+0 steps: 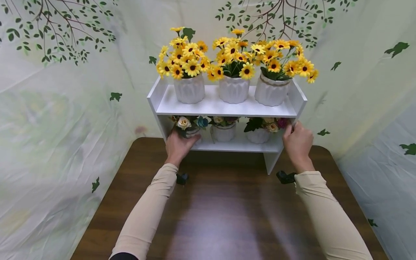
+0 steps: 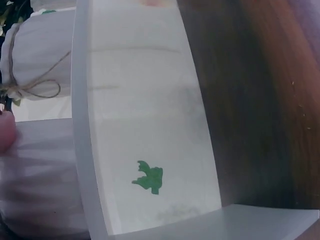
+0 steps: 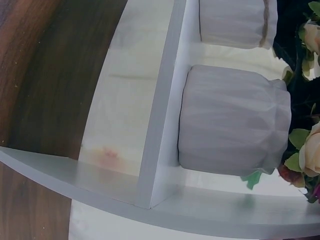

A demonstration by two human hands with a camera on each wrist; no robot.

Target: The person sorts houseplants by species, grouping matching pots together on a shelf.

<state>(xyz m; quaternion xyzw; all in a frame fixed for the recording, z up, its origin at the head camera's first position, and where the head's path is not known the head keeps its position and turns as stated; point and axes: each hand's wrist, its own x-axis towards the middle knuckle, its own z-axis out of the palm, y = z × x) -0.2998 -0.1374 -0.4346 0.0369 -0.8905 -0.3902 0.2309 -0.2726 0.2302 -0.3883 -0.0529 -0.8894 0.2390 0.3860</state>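
A white two-tier shelf [image 1: 224,148] stands at the far side of the table. My left hand [image 1: 179,145] grips the left pot [image 1: 194,134] of pale roses on the lower tier, thumb across its front. In the left wrist view a fingertip [image 2: 7,132] lies against that ribbed white pot [image 2: 42,175]. My right hand [image 1: 297,143] holds the right side panel [image 3: 115,212] of the shelf, its fingers curled at the panel's edge below the upper tier. The right rose pot [image 3: 232,120] sits just inside this panel, and a twine-tied pot [image 1: 223,132] stands in the middle.
Three white pots [image 1: 189,90] of yellow sunflowers stand in a row on the upper tier. A brown wooden table [image 1: 221,213] extends toward me. Behind it hangs a pale cloth backdrop [image 1: 81,119] printed with leaves. A black strap piece [image 1: 286,177] juts from the right wrist.
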